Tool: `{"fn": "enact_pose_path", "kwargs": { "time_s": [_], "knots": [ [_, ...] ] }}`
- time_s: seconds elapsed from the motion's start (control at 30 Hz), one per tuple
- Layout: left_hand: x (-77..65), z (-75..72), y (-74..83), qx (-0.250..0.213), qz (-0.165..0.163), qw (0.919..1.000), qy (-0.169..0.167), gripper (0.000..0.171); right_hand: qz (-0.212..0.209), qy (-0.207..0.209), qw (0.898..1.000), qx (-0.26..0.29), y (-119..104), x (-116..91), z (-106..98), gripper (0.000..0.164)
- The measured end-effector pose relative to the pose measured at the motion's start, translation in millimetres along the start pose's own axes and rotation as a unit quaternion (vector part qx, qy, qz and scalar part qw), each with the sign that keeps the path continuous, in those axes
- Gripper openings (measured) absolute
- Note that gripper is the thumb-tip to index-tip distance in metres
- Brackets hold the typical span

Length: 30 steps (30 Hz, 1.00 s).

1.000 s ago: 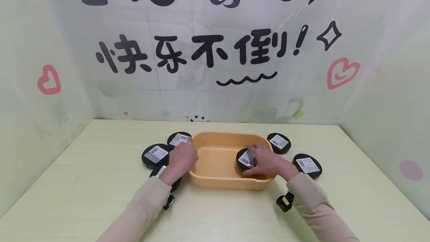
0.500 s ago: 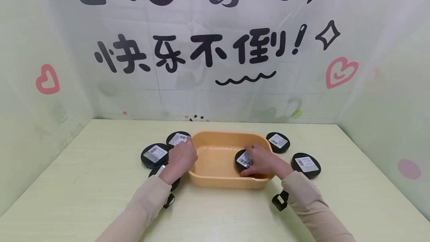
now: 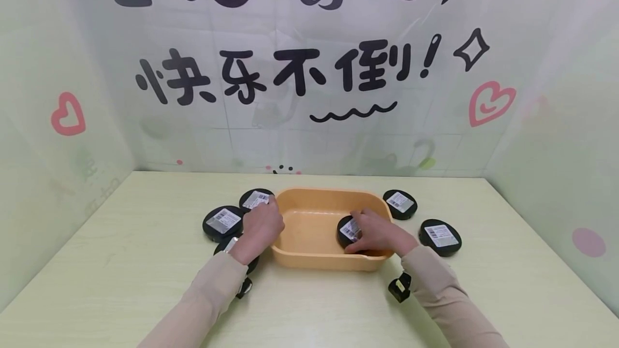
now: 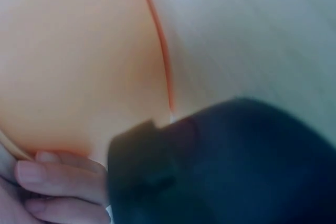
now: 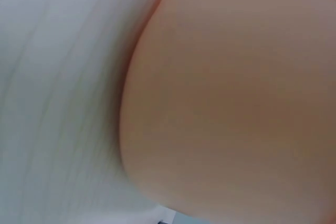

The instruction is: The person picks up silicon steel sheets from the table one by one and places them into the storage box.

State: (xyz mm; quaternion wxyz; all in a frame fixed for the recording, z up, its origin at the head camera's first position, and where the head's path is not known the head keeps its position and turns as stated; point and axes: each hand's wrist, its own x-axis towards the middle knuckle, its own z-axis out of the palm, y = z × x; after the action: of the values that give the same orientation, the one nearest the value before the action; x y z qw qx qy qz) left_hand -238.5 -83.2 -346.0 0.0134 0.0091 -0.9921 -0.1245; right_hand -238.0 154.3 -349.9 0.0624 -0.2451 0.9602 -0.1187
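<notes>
From the head view, the right hand [image 3: 379, 234] gripped a black disc [image 3: 348, 230] inside the orange tub [image 3: 319, 254] on the bench [image 3: 309, 305]; the left hand [image 3: 261, 227] curled over the tub's left rim. The left wrist view showed fingers [image 4: 58, 179] against the tub's wall. The right wrist view showed only the tub's blurred wall.

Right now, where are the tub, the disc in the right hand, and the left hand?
Tub [image 3: 309, 195]: head view, on its far rim.
Disc [image 3: 349, 228]: head view, on its white label, inside the tub.
Left hand [image 3: 261, 227]: head view, on the back of the hand, by the tub's left wall.
</notes>
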Motion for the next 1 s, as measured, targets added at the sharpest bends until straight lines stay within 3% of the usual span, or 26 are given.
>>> {"fn": "enact_pose_path", "kwargs": {
  "time_s": [1.0],
  "knots": [
    [0.6,-0.3,1.8,0.007,-0.008,0.9998,-0.015,0.049,0.033,0.014,0.999,0.001,-0.5,4.9,7.2,0.083]
  ]
}}
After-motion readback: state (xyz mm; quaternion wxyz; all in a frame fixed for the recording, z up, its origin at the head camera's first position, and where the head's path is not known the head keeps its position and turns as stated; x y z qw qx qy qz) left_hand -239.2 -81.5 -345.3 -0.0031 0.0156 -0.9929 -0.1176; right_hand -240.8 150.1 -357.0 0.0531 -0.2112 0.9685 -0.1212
